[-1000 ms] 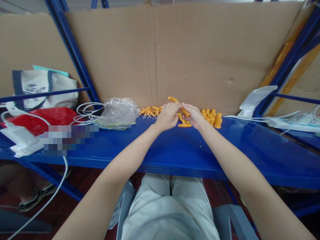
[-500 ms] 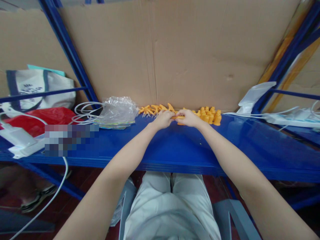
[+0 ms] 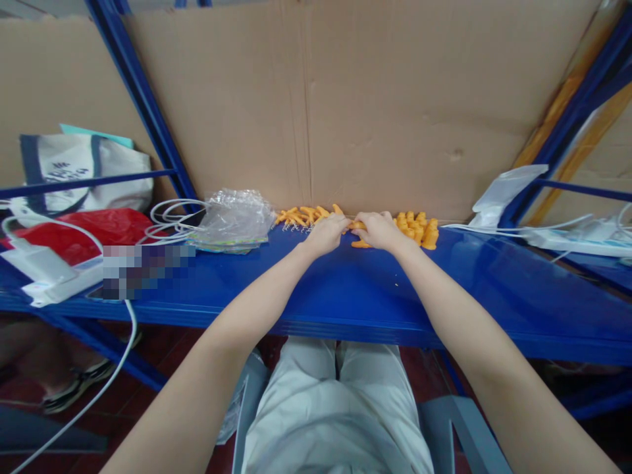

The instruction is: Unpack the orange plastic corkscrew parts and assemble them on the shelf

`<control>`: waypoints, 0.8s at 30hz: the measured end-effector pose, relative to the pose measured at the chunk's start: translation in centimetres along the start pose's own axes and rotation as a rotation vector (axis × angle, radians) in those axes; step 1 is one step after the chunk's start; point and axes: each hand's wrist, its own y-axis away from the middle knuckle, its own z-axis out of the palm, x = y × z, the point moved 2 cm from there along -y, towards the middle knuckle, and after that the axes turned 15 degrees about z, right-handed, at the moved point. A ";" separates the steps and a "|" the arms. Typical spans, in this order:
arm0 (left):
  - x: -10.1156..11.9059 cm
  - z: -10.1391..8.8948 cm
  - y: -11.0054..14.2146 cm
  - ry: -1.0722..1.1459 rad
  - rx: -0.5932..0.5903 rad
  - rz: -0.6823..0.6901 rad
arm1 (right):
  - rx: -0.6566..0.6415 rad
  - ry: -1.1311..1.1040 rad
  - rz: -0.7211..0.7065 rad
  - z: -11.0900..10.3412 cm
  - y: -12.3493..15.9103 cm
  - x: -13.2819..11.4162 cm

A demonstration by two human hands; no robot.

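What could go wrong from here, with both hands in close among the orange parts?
The right hand is close beside the standing orange parts, so it might topple some. The left hand is near the orange pile, where a finger could snag the metal bits. The hands hide much of the orange piece at their fingertips, so a slip might go unseen.

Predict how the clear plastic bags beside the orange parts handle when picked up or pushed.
Probably floppy: the clear plastic bags look thin and crumpled. Likely light for their size, being see-through film. May slip when pushed, since their glossy surfaces lie piled on the smooth blue shelf.
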 end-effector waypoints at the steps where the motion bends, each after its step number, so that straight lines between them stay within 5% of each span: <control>1: 0.1 0.0 0.0 -0.001 0.000 -0.008 | 0.028 0.007 -0.016 0.0 0.0 0.0; 6: -0.1 0.1 0.0 0.001 0.015 -0.037 | 0.140 -0.002 -0.060 0.3 0.0 0.2; 15: -0.5 0.4 0.3 -0.009 0.000 -0.054 | -0.058 0.003 -0.015 1.1 0.0 0.0; 24: -0.2 0.4 0.2 -0.026 0.008 -0.080 | -0.021 0.009 -0.028 1.5 -0.4 0.3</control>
